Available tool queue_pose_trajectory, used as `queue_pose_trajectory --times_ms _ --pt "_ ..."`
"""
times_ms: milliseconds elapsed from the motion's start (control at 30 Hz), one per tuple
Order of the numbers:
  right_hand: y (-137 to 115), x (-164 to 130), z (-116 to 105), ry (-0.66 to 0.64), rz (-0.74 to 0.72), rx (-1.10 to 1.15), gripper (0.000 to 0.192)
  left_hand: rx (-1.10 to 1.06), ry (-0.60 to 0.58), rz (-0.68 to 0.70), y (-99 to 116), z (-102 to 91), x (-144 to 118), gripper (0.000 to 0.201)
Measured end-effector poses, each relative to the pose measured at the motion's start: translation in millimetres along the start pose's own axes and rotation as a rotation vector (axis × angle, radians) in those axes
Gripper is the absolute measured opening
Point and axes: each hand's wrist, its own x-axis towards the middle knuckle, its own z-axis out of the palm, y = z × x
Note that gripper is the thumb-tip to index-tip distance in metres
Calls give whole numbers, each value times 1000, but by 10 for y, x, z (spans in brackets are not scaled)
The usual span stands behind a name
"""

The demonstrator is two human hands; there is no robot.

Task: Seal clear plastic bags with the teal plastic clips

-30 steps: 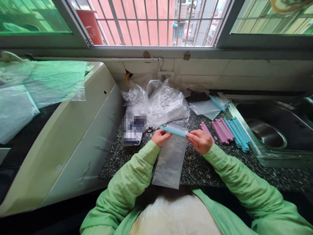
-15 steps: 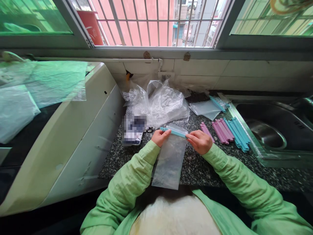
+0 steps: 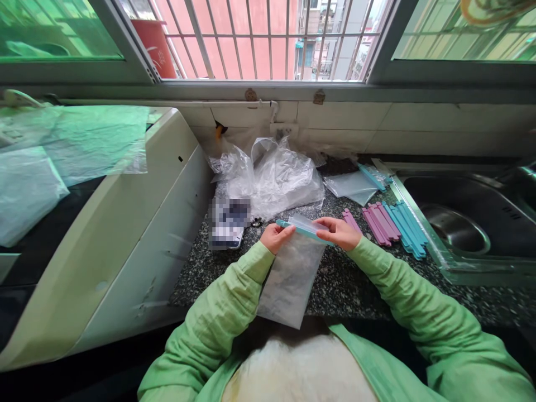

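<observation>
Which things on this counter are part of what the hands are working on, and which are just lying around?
In hand:
left hand and right hand, both gripping the blue plastic sealing clip across the top of the clear plastic bag.

Lying about:
row of pink and blue clips, crumpled clear plastic sheeting, steel sink.

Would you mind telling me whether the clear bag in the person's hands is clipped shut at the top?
Shut, it seems: a blue sealing clip lies across the clear bag top, left hand and right hand holding its ends.
</observation>
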Motion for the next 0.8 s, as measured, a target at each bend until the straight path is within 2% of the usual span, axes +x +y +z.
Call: queue_pose_trajectory --times_ms 100,233,333,467,567,800 --pt "-18 11 37 -70 105 86 53 6 -11 13 18 4 -10 58" --pt "-15 -12 57 -35 157 121 49 18 -31 2 33 16 -20 58" --pt "-9 -26 69 -19 158 137 45 8 -23 -10 45 26 -20 56" --pt "-8 -33 81 8 141 150 42 -51 55 48 50 17 -4 51" --pt "3 -31 80 31 136 142 43 -61 95 33 32 -3 13 52" --pt "23 -31 71 67 111 102 43 -100 94 12 -4 -5 21 51"
